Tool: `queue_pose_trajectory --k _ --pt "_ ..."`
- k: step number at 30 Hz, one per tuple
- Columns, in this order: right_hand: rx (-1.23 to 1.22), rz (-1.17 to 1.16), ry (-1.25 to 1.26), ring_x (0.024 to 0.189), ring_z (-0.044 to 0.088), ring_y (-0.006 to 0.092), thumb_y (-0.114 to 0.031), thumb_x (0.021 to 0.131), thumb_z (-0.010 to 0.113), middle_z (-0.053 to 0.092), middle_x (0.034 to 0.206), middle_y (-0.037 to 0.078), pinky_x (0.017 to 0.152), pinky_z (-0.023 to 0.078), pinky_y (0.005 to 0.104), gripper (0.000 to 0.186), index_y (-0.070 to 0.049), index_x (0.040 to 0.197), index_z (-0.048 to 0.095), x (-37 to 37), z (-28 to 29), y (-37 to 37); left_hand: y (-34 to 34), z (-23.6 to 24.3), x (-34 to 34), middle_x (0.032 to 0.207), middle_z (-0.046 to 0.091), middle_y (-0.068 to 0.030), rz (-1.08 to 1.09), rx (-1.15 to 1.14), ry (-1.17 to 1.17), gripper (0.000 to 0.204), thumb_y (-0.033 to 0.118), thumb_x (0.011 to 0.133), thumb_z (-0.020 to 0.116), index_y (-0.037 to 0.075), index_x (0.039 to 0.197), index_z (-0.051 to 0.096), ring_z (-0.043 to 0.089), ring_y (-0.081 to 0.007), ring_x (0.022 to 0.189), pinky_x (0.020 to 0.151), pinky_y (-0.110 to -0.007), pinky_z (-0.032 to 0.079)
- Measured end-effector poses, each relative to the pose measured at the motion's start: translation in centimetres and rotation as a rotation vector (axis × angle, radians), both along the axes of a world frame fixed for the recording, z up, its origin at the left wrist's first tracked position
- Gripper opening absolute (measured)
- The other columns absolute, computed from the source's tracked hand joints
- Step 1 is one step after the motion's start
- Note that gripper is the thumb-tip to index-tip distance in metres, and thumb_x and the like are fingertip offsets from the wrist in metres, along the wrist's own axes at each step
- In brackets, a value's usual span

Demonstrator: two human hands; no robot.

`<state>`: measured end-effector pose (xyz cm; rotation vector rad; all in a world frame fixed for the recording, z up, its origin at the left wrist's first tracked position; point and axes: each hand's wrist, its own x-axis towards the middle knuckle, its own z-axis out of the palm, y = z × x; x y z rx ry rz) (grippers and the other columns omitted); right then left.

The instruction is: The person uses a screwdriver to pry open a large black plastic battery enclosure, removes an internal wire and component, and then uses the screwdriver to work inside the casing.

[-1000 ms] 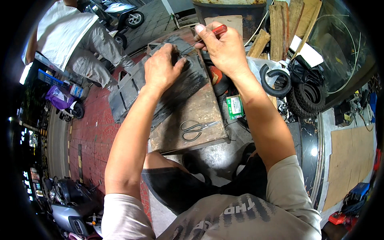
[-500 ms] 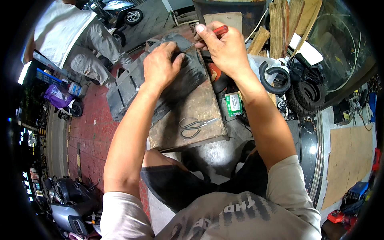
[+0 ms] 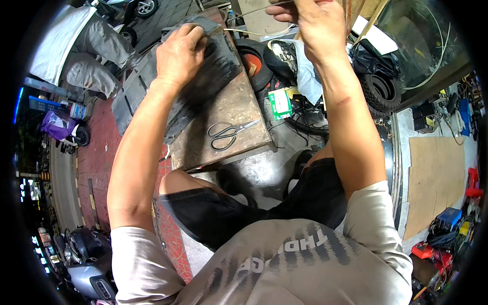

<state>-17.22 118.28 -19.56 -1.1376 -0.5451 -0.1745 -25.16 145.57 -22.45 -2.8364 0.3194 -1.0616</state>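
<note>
right hand (image 3: 320, 35): i've watched it lift away from the panel, up to the top edge of my view; fingers closed around a thin dark tool (image 3: 259, 10), its handle mostly cut off by the frame.
pale strand (image 3: 254, 33): newly in sight, running from near the panel's far edge toward the right hand; i can't tell what holds its ends.
left hand (image 3: 178, 53): still resting on the panel, fingers bent; whether they pinch it or only press, i can't tell.
black panel (image 3: 216, 57): tilted across the wooden bench (image 3: 236, 100), under the left hand. i judge only that hand is steadying it now, with the right one clear.
scissors (image 3: 238, 128): unheld, on the bench's near end.
my view: tipped downward, so the bench sits higher.
</note>
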Motion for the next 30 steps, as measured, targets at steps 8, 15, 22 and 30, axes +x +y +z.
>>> queue_pose_trajectory --k 8,15,22,30 --pt "0.268 -0.035 0.315 0.089 0.08 0.0289 -0.028 0.109 0.066 0.077 0.096 0.018 0.074 0.064 0.0345 0.031 0.003 0.106 0.067 1.7 -4.8 -5.5 -5.8 -0.1 -2.1 0.106 0.076 -0.0066 -0.085 -0.832 0.107 0.014 0.016 0.102 0.071 0.004 0.107 0.074 0.074 -0.02 0.091 0.08 -0.037 0.06" --pt "0.217 -0.082 0.374 0.084 0.079 0.0313 -0.026 0.109 0.061 0.076 0.1 0.02 0.069 0.065 0.0357 0.033 0.006 0.116 0.065 2.3 -6.3 -5.5 -12.0 -8.9 -8.8 0.103 0.072 -0.0127 -0.605 -2.147 0.386 0.016 0.018 0.1 0.074 0.004 0.099 0.066 0.074 -0.0305 0.103 0.093 -0.053 0.065" --pt "0.15 -0.073 0.346 0.082 0.079 0.0282 -0.029 0.107 0.065 0.076 0.098 0.019 0.066 0.063 0.032 0.036 0.006 0.113 0.067 1.7 -6.8 -4.0 -12.3 -9.4 -11.0 0.095 0.073 -0.0149 -0.589 -2.248 0.45 0.007 0.004 0.094 0.068 0.002 0.089 0.064 0.074 -0.0322 0.099 0.092 -0.055 0.065" --pt "0.062 -0.043 0.309 0.073 0.078 0.0243 -0.03 0.108 0.065 0.076 0.096 0.02 0.062 0.061 0.0291 0.039 0.008 0.106 0.069 0.8 -6.9 -2.2 -11.2 -9.4 -12.3 0.098 0.072 -0.0144 -0.694 -2.245 0.495 0.007 0.005 0.096 0.069 0.001 0.093 0.064 0.073 -0.0293 0.098 0.088 -0.051 0.066"
